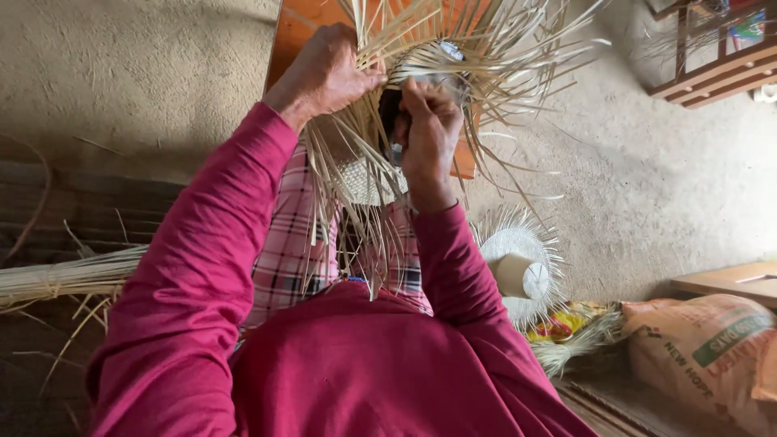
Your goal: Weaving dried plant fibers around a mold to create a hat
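free: bare floor [137, 73] left | blocked: loose straw strips [502, 57] fan right; woven hat [518, 259], sack [712, 356] below

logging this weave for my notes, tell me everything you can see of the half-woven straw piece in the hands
The half-woven straw piece is pale, flat, dry-looking strips. A small tightly plaited patch sits low at its centre, above the lap; the rest is unwoven, long loose strips fanning up, sideways and down over the pink checked cloth. It is held up in front of the chest. The left hand grips a bundle of strips at the upper left; the right hand pinches strips near the middle.
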